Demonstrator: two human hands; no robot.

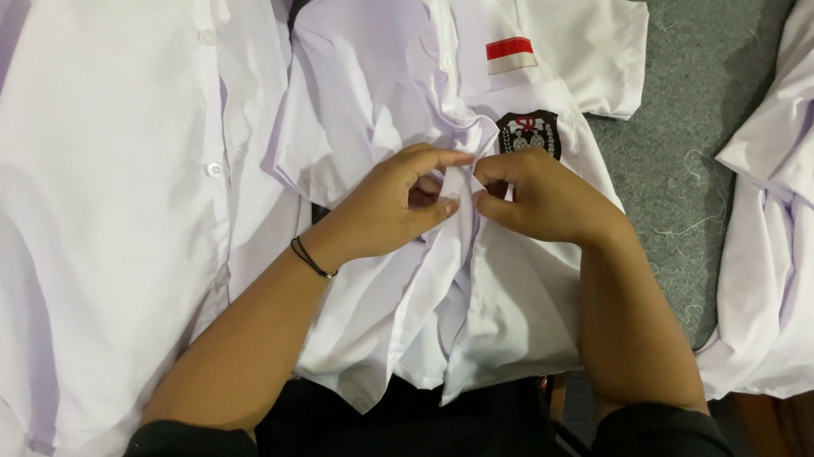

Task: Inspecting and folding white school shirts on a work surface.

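A white short-sleeved shirt [507,293] lies face up in front of me, with a red and white patch [511,54] and a black badge [529,131] on its chest. My left hand [385,208] pinches one edge of the shirt's front placket at mid-chest. My right hand [543,195] pinches the opposite edge, fingertips almost touching the left's. A thin black band [311,259] circles my left wrist. Whatever sits between the fingertips is hidden.
A pile of white shirts [95,188] covers the left side. More white shirts [801,189] lie at the right. Grey carpet [692,115] with loose threads shows between them. My dark clothing [430,440] fills the bottom edge.
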